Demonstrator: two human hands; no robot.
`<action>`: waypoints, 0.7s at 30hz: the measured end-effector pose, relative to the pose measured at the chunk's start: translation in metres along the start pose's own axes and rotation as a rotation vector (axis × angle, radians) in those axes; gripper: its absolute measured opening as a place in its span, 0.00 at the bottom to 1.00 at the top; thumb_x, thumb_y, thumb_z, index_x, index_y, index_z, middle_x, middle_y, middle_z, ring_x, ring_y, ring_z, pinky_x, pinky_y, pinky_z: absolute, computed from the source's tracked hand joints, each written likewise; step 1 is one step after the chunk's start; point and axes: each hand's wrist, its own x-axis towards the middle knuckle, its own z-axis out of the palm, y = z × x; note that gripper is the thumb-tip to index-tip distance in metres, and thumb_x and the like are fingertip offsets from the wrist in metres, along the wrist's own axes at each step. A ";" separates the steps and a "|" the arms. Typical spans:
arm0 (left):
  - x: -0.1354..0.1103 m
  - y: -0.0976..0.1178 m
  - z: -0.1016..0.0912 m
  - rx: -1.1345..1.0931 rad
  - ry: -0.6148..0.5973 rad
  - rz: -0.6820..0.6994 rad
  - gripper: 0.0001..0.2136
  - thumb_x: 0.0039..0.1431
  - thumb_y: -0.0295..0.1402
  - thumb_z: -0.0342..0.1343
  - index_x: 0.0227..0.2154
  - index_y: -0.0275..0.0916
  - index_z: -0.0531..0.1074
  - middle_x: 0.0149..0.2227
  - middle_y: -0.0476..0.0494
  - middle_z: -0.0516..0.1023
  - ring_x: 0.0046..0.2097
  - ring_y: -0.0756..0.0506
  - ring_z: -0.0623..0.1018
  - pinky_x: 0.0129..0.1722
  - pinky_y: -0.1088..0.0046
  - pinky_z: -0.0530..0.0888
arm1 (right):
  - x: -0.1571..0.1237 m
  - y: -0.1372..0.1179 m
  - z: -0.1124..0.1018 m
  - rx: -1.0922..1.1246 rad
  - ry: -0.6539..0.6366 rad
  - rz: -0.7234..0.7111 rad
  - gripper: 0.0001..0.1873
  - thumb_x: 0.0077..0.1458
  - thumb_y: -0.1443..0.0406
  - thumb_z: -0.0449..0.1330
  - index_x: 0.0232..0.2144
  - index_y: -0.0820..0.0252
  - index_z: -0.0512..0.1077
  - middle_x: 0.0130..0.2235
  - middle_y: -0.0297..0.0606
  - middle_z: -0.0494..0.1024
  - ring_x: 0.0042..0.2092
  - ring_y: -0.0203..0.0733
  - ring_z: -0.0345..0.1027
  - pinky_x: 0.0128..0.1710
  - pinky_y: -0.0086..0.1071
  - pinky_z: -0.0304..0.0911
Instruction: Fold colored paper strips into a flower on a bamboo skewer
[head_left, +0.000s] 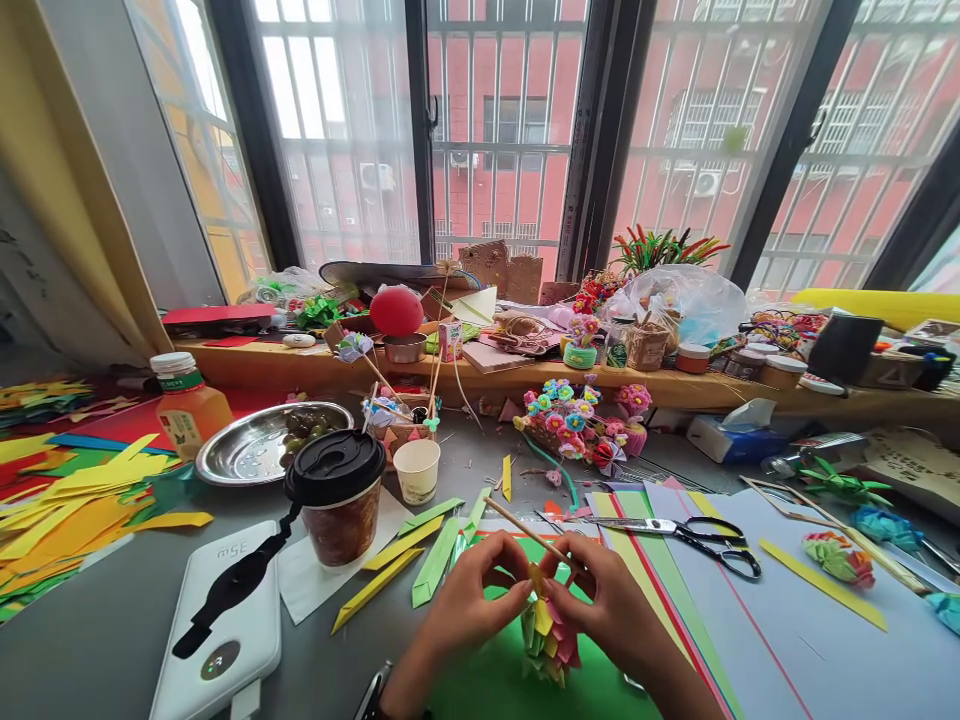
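A folded-paper flower (551, 645) in yellow, green and pink layers hangs below my fingertips, over a green sheet (472, 690). With thumb and forefinger closed, my left hand (484, 590) pinches the top of the flower from the left. From the other side my right hand (611, 595) also has its thumb at the flower's top, its fingers closed round a thin wooden stick (517, 520). That stick slants up to the left above both hands. Folded green paper strips (436, 565) and yellow strips (379, 585) lie left of my hands.
Scissors (675, 530) lie on coloured paper sheets (787, 620) to the right. A lidded coffee cup (337, 520), a white paper cup (417, 472), a power bank (225, 620) and a metal plate (240, 450) stand left. Crafted flowers (562, 415) sit behind, below a cluttered wooden ledge (510, 378).
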 end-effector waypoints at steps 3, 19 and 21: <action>-0.001 0.001 -0.002 0.004 0.021 0.049 0.06 0.51 0.33 0.54 0.28 0.34 0.66 0.30 0.45 0.69 0.35 0.47 0.73 0.36 0.70 0.71 | 0.000 0.000 0.002 0.064 0.032 -0.033 0.03 0.48 0.66 0.55 0.26 0.60 0.67 0.26 0.33 0.70 0.25 0.33 0.61 0.23 0.25 0.56; -0.006 0.001 0.000 0.252 0.160 0.218 0.03 0.54 0.30 0.51 0.27 0.37 0.66 0.28 0.47 0.69 0.31 0.49 0.70 0.32 0.75 0.68 | 0.001 0.001 0.011 0.166 0.108 -0.115 0.03 0.50 0.65 0.54 0.27 0.59 0.65 0.29 0.34 0.69 0.28 0.35 0.66 0.27 0.27 0.63; -0.008 0.005 -0.003 0.253 0.141 0.224 0.03 0.54 0.30 0.51 0.28 0.37 0.67 0.29 0.47 0.69 0.32 0.49 0.70 0.31 0.76 0.68 | 0.000 -0.001 0.012 0.207 0.106 -0.120 0.03 0.50 0.65 0.54 0.27 0.59 0.65 0.29 0.34 0.70 0.28 0.35 0.66 0.28 0.27 0.63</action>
